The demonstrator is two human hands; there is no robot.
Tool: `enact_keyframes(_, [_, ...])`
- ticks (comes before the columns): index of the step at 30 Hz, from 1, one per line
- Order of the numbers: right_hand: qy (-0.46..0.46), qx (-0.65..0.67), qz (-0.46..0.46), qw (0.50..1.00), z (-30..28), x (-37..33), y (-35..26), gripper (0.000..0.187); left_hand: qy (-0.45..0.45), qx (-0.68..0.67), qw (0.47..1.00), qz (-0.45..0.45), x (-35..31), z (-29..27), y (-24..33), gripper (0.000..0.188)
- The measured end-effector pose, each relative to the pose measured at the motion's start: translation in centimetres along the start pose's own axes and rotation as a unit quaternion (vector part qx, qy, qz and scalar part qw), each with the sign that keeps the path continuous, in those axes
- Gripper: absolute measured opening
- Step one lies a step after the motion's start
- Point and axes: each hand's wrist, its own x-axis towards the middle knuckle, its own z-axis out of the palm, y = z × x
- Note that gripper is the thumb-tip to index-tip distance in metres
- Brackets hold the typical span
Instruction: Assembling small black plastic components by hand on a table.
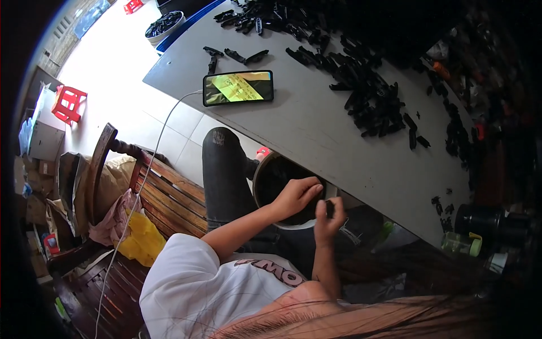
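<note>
My left hand [299, 195] is over a round bucket [256, 186] between my legs and the table edge. Its fingers are pinched together, with something dark at their tips too small to make out. Close beside it, to the right, my right hand [328, 220] is closed with the thumb up, gripping a small black plastic piece [329, 209]. The bucket's inside is dark, and my hands hide part of it. Many similar black plastic parts [367, 96] lie in a loose heap on the grey table [316, 135].
A phone [238, 88] with a lit screen stands near the table edge, its white cable [164, 127] running down across the wooden bench [169, 198]. A yellow cloth [144, 237] lies on the bench. Further off are a red stool [69, 104] and a tub of black parts [165, 25].
</note>
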Motion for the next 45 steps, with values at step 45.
enact_keyframes(45, [0.276,-0.015,0.061,0.959,-15.4,22.3,7.0,0.031,-0.014,0.400,0.889,0.222,17.0,4.2,0.9,0.063])
